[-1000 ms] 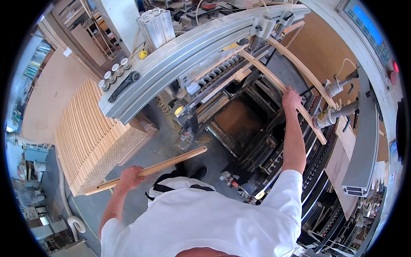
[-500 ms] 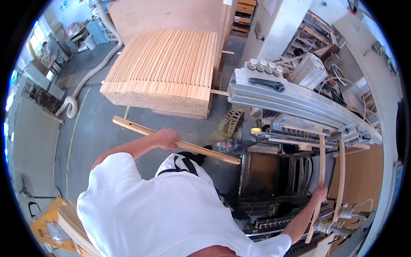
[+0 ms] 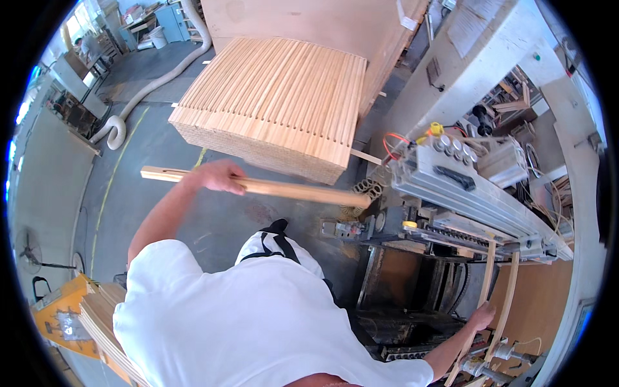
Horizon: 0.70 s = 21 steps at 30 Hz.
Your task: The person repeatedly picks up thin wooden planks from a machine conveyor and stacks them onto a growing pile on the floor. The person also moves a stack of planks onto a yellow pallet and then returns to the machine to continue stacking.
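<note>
My left hand [image 3: 219,177] is closed round a long wooden strip [image 3: 290,189] with a slot near its left end. It holds the strip off the floor, just in front of a big stack of similar strips [image 3: 271,90]. Far to the right, my right hand [image 3: 481,316] is closed on another wooden strip [image 3: 488,277] at the machine [image 3: 477,187]. A second upright strip [image 3: 510,284] stands beside that one, apart from my fingers. The lower end of the strip in my right hand runs down past my forearm.
Several more strips [image 3: 103,329] lie on a yellow cart [image 3: 64,316] at the lower left. A pale hose [image 3: 155,87] snakes over the grey floor. A white pillar [image 3: 464,58] rises behind the machine. One person [image 3: 89,50] is at the far left.
My left hand has carried its strip forward and slightly left, nearer the stack. My right hand still grips its strip at the machine. The whole view has shifted a little.
</note>
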Tool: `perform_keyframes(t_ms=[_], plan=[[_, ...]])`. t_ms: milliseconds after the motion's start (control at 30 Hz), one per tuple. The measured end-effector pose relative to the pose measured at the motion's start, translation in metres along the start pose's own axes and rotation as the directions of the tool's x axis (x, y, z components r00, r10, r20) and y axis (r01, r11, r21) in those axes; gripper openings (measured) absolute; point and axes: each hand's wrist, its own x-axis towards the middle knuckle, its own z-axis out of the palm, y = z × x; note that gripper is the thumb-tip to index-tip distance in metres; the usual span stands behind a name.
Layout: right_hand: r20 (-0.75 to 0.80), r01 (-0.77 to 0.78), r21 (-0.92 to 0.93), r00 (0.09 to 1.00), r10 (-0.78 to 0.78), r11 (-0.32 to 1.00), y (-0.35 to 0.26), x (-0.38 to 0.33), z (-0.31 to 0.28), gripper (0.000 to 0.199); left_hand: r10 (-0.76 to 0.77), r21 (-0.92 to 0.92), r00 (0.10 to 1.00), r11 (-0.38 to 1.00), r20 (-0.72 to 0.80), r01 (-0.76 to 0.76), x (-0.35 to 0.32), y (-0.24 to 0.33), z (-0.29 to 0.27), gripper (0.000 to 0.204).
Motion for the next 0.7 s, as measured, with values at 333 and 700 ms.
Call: perform_keyframes(t_ms=[333, 700], plan=[[0.018, 0.024, 0.871, 0.997, -0.081, 0.490, -0.242, -0.190, -0.026, 0.027, -0.142, -0.453, 0.808, 0.876, -0.572, -0.167, 0.101, -0.197, -0.146, 0.037], [0.490, -0.238, 0.703, 0.845, -0.214, 0.670, -0.381, -0.437, -0.038, 0.020, -0.384, -0.375, 0.679, 0.912, -0.626, 0.170, 0.314, -0.300, -0.225, 0.051]])
